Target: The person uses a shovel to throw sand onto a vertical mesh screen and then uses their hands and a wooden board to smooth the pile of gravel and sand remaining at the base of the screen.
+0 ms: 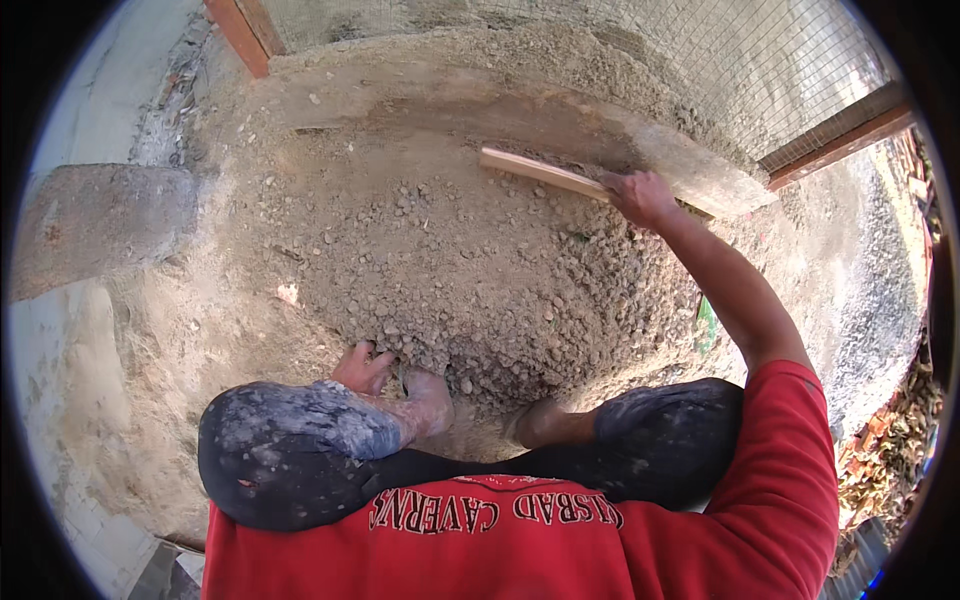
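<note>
My right hand [642, 198] is closed round the right part of a narrow wooden strip [540, 172]. The strip lies low over the dirt, beside a long board [480, 105] crusted with sand. By my left foot [428, 402], my left hand [364, 368] rests low at the ground with its fingers apart, and my knee hides its wrist. I see nothing held in it. Between my feet and the board spreads loose gravelly soil [480, 280], coarser and darker toward the right.
A wire mesh screen [740, 70] with a wooden frame bar [840, 135] stands at the far right, over sandy soil. A reddish post [240, 35] rises at the far left. A flat slab [105, 225] lies at left. Dry leaves [885, 480] lie at the right edge.
</note>
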Demonstrator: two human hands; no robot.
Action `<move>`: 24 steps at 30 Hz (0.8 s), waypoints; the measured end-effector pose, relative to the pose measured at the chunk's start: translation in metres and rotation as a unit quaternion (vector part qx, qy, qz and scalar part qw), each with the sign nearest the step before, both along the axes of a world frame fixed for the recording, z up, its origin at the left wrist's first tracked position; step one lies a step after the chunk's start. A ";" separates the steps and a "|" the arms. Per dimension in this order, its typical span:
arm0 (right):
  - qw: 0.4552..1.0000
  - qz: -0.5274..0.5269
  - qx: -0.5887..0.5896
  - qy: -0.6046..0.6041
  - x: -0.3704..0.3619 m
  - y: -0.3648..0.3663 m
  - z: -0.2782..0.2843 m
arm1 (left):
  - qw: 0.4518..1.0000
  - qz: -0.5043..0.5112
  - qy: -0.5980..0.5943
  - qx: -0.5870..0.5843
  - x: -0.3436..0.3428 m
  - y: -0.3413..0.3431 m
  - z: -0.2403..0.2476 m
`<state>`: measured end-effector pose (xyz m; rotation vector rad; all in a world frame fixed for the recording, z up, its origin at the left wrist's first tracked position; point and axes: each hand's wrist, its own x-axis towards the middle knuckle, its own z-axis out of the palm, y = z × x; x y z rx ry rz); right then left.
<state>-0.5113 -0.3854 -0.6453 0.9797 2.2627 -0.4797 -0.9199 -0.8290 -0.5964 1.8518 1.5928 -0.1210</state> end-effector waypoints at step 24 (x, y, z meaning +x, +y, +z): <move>0.926 0.055 0.224 0.297 0.018 -0.012 -0.029 | 0.988 0.118 0.056 0.084 -0.079 -0.012 -0.025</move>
